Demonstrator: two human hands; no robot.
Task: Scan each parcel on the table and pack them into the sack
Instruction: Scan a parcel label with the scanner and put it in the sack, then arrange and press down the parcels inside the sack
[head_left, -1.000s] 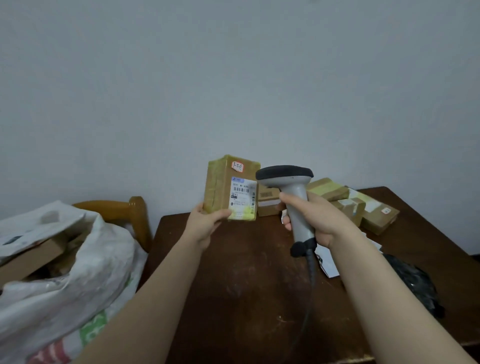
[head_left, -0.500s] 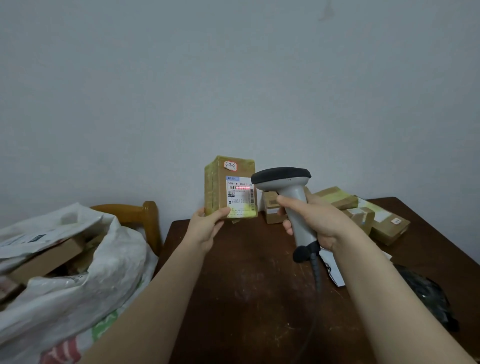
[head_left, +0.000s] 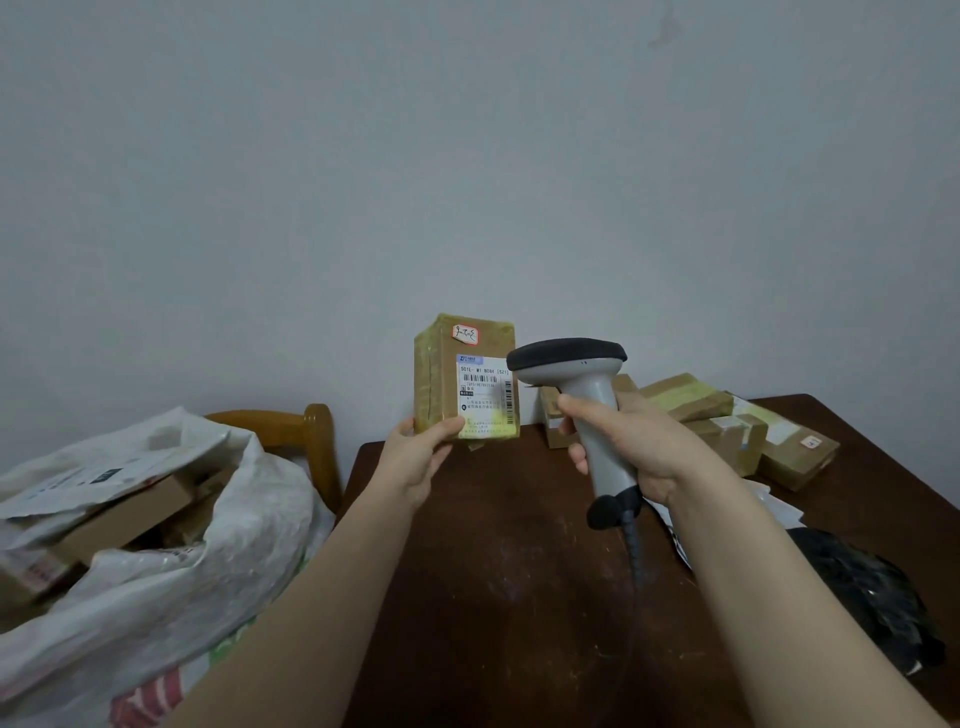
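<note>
Now, item 1: held parcel (head_left: 441, 379), brown taped carton, upright, raised above far edge of tabletop (head_left: 519, 597); white shipping label (head_left: 485, 395) w/ barcodes faces the camera, small handwritten sticker (head_left: 465, 334) near top. Left grip (head_left: 421, 457) closed on its lower left corner, thumb over front face, fingers behind. Item 2: scanner (head_left: 587, 395), grey handle, black head; head sits just right of the label and overlaps parcel's right edge in view, contact btwn the two can't be told. Right grip (head_left: 628, 441) wrapped round the handle, index finger at front under the head. Coiled cable (head_left: 634, 545) hangs from handle base twd tabletop. Item 3: sack (head_left: 208, 571), white woven, left of tabletop, mouth open, holding cartons (head_left: 130, 514) and a white mailer (head_left: 88, 478). Item 4: several brown parcels (head_left: 727, 441) clustered at far right of tabletop, behind right grip, touching or overlapping one another. Misc.: white papers (head_left: 774, 506) beside right forearm; black plastic bag (head_left: 872, 597) at right edge of tabletop; wooden chair back (head_left: 311, 431) btwn sack and tabletop; plain grey wall (head_left: 467, 156) behind.
</note>
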